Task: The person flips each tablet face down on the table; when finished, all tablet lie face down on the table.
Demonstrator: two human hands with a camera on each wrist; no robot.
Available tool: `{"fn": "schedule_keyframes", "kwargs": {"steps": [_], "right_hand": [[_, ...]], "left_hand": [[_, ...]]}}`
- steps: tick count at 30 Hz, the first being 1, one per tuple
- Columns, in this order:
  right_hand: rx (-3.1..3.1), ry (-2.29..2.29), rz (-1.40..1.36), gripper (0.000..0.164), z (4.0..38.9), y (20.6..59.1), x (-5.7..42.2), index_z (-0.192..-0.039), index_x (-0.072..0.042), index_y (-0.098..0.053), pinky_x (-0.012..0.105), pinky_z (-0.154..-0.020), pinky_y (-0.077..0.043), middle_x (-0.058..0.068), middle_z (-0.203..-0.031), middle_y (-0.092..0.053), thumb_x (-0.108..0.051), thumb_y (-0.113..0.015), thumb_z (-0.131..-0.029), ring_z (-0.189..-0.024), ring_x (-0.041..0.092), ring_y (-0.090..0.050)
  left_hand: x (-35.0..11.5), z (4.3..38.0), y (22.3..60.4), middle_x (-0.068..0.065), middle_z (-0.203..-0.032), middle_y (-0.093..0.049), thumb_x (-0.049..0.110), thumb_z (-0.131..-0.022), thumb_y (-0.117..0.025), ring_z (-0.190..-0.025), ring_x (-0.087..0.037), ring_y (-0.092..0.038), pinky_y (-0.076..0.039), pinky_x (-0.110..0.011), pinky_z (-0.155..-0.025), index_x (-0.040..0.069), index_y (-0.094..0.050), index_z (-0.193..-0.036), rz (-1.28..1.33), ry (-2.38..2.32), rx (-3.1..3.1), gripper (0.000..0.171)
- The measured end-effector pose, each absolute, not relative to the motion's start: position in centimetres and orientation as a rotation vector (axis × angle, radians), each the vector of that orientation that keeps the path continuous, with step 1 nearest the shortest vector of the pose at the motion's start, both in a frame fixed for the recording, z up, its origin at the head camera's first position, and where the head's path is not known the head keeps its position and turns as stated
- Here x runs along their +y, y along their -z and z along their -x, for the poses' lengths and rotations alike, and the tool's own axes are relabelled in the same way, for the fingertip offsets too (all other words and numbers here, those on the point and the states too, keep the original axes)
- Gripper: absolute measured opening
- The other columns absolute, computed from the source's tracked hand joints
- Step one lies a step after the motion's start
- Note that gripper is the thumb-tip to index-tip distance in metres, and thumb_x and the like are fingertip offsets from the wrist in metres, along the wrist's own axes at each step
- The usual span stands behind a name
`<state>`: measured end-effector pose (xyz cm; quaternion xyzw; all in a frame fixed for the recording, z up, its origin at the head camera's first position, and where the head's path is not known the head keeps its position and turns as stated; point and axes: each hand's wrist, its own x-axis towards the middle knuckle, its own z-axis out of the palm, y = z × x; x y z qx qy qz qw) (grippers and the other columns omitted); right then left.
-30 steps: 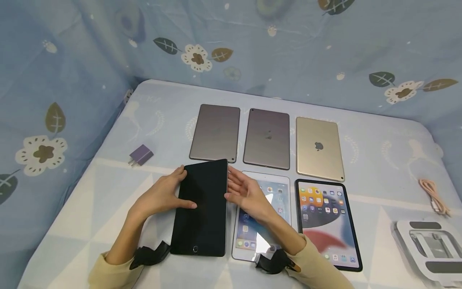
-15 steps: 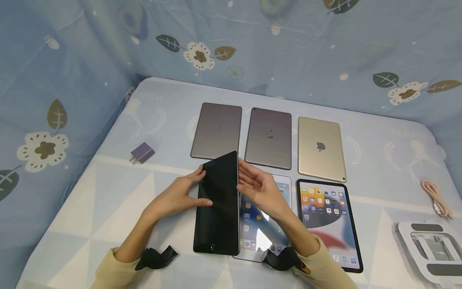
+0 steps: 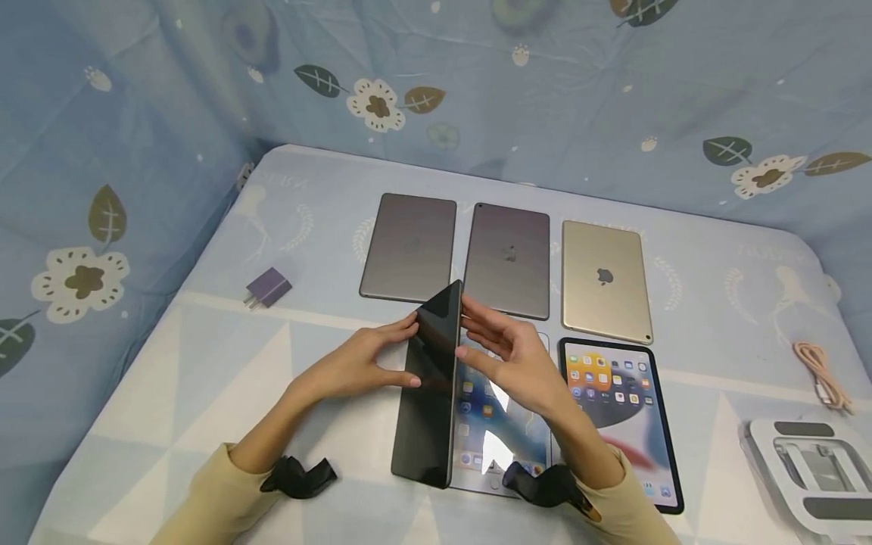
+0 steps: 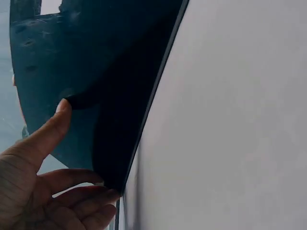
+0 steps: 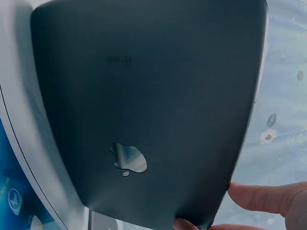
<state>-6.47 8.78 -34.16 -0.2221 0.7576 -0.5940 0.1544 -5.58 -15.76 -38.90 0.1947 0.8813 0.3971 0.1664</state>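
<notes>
A black tablet (image 3: 425,416) is tipped up on its long edge, its dark screen facing left and its back to the right. My left hand (image 3: 364,363) grips it from the left, thumb laid on the screen and fingers at the edge near the far corner. From the other side my right hand (image 3: 524,363) holds the raised edge near the top, with the thumb on the rim and fingers on the back. A shiny apple logo (image 5: 130,159) shows on that back in the right wrist view. Just right lies a white tablet (image 3: 514,439) with its screen lit, partly covered.
Two grey tablets (image 3: 409,246) and a gold tablet (image 3: 602,280) lie face down behind. Right of the white one is a lit black-framed tablet (image 3: 623,424). A purple charger plug (image 3: 269,288) lies left; a coiled cable (image 3: 820,375) and a white stand (image 3: 811,477) are far right.
The black tablet has moved right and turned from nearly facing up to steeply on edge, its right side rising. Both hands have shifted right with it.
</notes>
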Motion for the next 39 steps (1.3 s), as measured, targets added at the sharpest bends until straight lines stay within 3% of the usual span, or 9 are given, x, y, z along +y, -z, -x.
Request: {"fn": "schedule_keyframes", "kwargs": {"steps": [24, 31, 39], "right_hand": [[2.259, 1.65, 0.612, 0.062, 6.3, 33.4, 9.4, -0.142, 0.0, -0.043, 0.03, -0.105, -0.041, 0.019, -0.144, -0.047, -0.002, -0.069, -0.086, -0.13, 0.033, -0.05], [2.188, 1.622, 0.709, 0.063, 6.5, 34.2, 8.9, -0.143, -0.001, -0.043, 0.033, -0.11, -0.035, 0.015, -0.146, -0.046, -0.006, -0.07, -0.086, -0.136, 0.029, -0.043], [2.217, 1.484, 0.717, 0.075, 6.6, 35.6, 7.9, -0.148, -0.009, -0.037, 0.04, -0.113, -0.032, 0.008, -0.151, -0.04, -0.015, -0.075, -0.083, -0.14, 0.025, -0.038]], "left_hand": [[-14.5, 8.1, 38.9, -0.011, -0.155, -0.029, 0.03, -0.081, -0.077, -0.144, -0.026, -0.028, -0.028, -0.044, -0.116, -0.002, -0.037, -0.145, -0.731, -1.12, 2.33, 0.082], [-15.3, 8.1, 37.4, -0.008, -0.153, -0.038, 0.028, -0.082, -0.077, -0.142, -0.021, -0.035, -0.032, -0.041, -0.115, 0.005, -0.033, -0.149, -0.744, -1.296, 2.185, 0.083], [-16.3, 6.8, 34.1, -0.007, -0.155, -0.034, 0.023, -0.078, -0.08, -0.142, -0.02, -0.035, -0.032, -0.045, -0.114, 0.01, -0.023, -0.153, -0.759, -1.47, 2.168, 0.095]]}}
